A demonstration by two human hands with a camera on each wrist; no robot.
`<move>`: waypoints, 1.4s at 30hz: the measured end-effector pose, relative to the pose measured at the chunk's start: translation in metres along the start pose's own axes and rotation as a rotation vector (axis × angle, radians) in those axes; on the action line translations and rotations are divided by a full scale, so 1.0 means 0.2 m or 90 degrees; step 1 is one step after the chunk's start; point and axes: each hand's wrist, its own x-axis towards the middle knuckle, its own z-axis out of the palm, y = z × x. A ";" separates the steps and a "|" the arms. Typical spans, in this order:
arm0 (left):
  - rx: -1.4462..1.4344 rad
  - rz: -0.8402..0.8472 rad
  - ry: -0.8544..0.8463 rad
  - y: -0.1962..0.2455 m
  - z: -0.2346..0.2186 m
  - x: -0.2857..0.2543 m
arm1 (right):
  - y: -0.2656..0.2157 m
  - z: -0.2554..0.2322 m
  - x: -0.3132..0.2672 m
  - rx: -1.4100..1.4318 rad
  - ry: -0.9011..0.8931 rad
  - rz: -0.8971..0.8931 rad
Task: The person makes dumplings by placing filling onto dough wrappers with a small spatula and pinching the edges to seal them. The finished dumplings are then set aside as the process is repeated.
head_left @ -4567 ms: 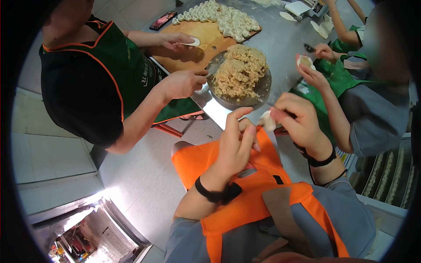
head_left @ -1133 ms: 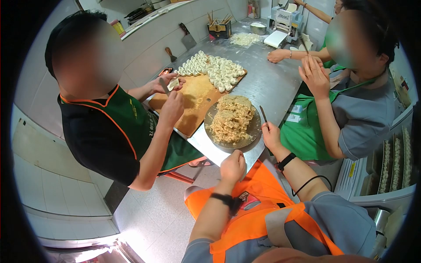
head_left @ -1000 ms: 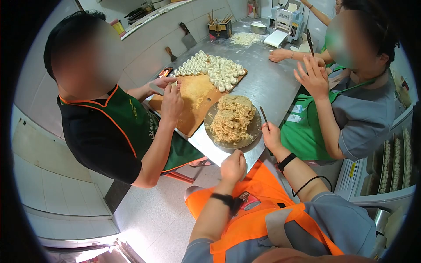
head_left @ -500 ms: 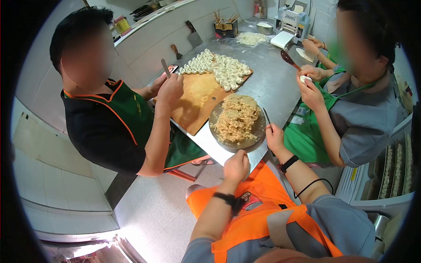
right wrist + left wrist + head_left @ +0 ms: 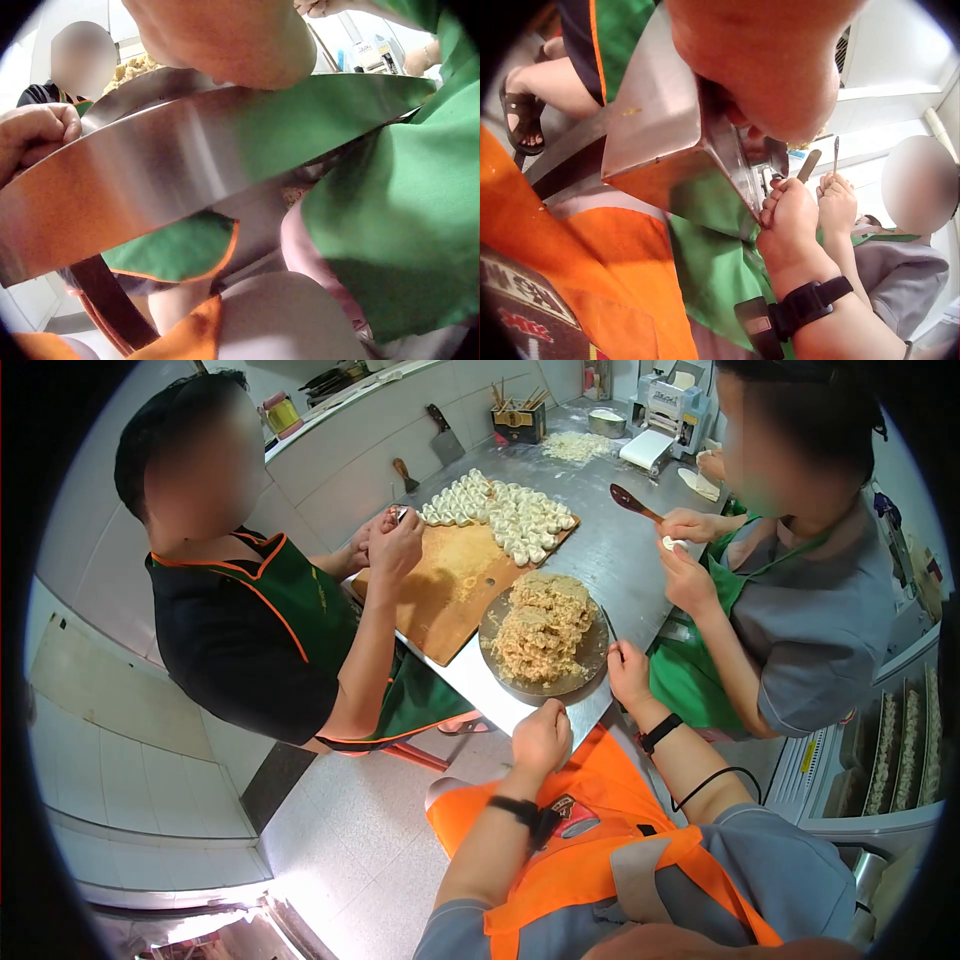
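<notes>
My left hand (image 5: 543, 740) is a curled fist at the near corner of the metal table (image 5: 500, 705); nothing shows in it. My right hand (image 5: 630, 675) rests at the table's right edge and grips a thin flat spatula, whose blade (image 5: 808, 165) points up in the left wrist view. Between and beyond the hands stands a round metal pan (image 5: 597, 670) with a big mound of minced filling (image 5: 543, 625). In the right wrist view the underside of my right hand (image 5: 232, 41) covers its own fingers.
Rows of folded dumplings (image 5: 530, 525) lie on a wooden board (image 5: 450, 590). A person in a dark green apron (image 5: 310, 600) works at left; another in grey (image 5: 830, 610) holds a brown spoon (image 5: 632, 502) and a wrapper. A dough machine (image 5: 670, 410) stands behind. Filled trays (image 5: 905, 750) stand at right.
Several seconds ago both my hands were raised together around a white dough wrapper; now they rest apart at the table. During the last second they barely moved, while the right-hand neighbour's hands came down.
</notes>
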 end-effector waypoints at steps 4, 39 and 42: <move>-0.001 -0.014 -0.008 0.01 -0.01 -0.01 | 0.00 0.00 0.00 -0.002 -0.002 -0.019; -0.016 0.011 0.010 0.00 0.00 -0.01 | 0.03 0.00 -0.01 -0.005 -0.017 -0.045; -0.014 0.008 0.010 0.00 0.00 -0.01 | 0.03 0.00 0.00 -0.010 -0.017 -0.041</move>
